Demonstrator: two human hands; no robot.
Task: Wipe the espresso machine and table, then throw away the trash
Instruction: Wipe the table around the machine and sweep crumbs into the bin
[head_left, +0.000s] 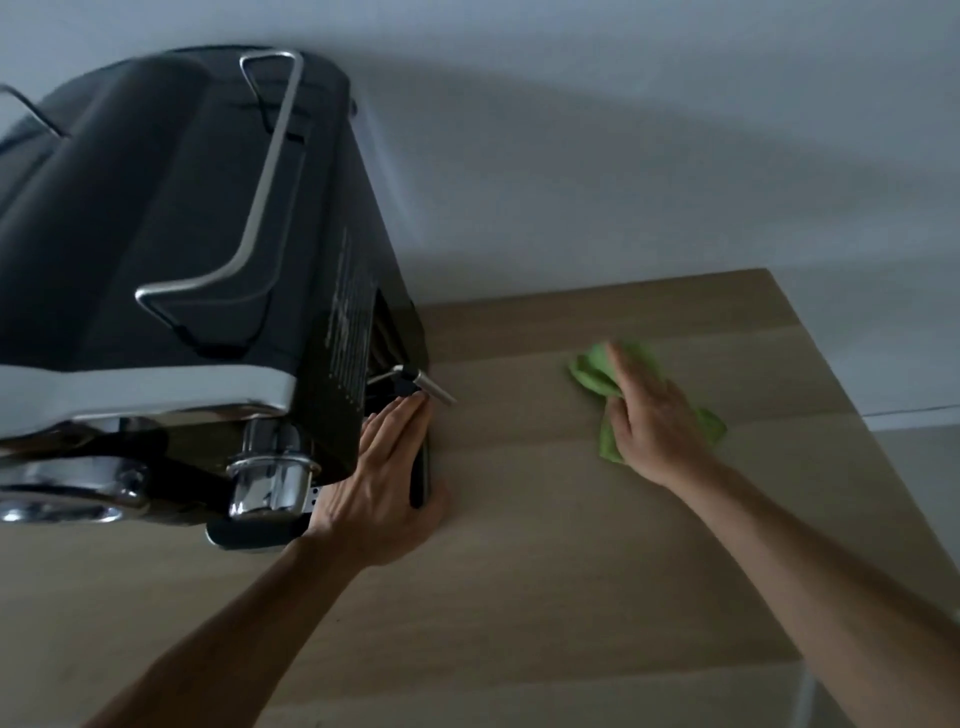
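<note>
A black and chrome espresso machine (197, 249) stands at the left of a light wooden table (545, 545). My left hand (387, 483) lies against the machine's lower right side, fingers straight, thumb round its base edge. Just above the fingertips juts the steam wand (431, 388). Further right, my right hand (652, 415) presses flat on a green cloth (597, 371) lying on the tabletop; the cloth shows on both sides of the hand.
A pale wall runs behind the table. The table's right edge (852, 415) slants down toward the lower right, with floor beyond it. A chrome group head (270, 478) sticks out under the machine's front.
</note>
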